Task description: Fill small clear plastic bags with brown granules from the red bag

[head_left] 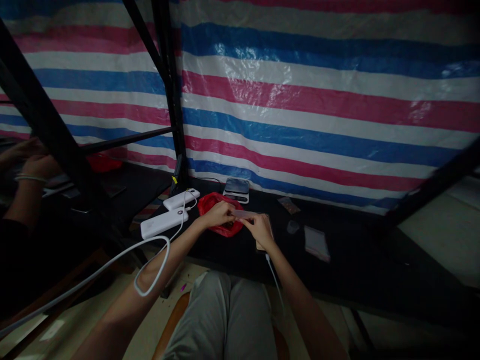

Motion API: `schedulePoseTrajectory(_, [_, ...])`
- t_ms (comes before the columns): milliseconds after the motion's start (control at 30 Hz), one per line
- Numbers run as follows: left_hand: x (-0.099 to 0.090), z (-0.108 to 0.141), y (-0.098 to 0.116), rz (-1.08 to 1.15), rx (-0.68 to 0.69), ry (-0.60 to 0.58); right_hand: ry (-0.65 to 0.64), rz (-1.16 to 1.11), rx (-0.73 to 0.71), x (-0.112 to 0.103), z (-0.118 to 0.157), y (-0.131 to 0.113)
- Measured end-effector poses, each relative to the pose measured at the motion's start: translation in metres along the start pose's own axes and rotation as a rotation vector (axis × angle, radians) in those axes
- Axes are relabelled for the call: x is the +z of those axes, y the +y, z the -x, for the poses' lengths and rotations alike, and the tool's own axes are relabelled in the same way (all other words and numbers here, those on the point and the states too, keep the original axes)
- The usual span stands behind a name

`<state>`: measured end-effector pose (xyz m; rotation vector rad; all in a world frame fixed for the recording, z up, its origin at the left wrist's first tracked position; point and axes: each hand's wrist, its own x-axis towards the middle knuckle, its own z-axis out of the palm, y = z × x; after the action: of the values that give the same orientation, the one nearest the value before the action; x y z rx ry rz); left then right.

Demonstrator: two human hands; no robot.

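Note:
My left hand [218, 213] is closed on the left end of a small clear plastic bag [243, 214], above a red plastic bag [210, 201] on the black table. My right hand [259, 229] pinches the same clear bag near its right end. Under and beside my right hand lies a phone [260, 246] with a white cable plugged into its near end. Small dark contents show inside the red bag, too dim to make out. Behind the red bag stands a small scale [237, 188] with a dark top.
Two white power banks [164, 223] with cables lie left. At right are a small bag of brown pieces [288, 205], a small clear cup [293, 227] and a stack of clear bags [316, 242]. Another person's hands [37, 162] are far left, beyond black frame posts.

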<state>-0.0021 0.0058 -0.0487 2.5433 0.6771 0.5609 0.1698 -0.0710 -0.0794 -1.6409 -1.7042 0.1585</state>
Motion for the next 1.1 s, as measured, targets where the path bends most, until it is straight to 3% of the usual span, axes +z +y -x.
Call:
schedulePoseTrajectory(100, [0.009,-0.007,0.012,-0.012,-0.023,0.004,0.018,-0.079,0.052,-0.008,0.013,0.015])
schedulePoseTrajectory(233, [0.022,-0.020,0.028,0.079,0.000,-0.096,0.063,-0.075,0.125,-0.029,0.030,0.033])
schedulePoseTrajectory(433, [0.057,-0.052,0.054,0.098,0.059,-0.122,0.285,-0.107,0.315,-0.063,0.057,0.061])
schedulePoseTrajectory(633, [0.091,-0.085,0.093,0.246,0.147,-0.301,0.344,-0.236,0.425,-0.106,0.089,0.106])
schedulePoseTrajectory(800, [0.111,-0.114,0.115,0.352,0.170,-0.373,0.436,-0.212,0.503,-0.144,0.111,0.138])
schedulePoseTrajectory(900, [0.117,-0.143,0.106,0.365,0.082,-0.263,0.428,-0.078,0.621,-0.159,0.120,0.150])
schedulePoseTrajectory(1000, [0.116,-0.177,0.081,0.193,-0.129,-0.040,0.218,0.130,0.800,-0.165,0.124,0.157])
schedulePoseTrajectory(1100, [0.116,-0.207,0.057,0.055,-0.270,0.063,0.099,0.175,0.855,-0.165,0.124,0.160])
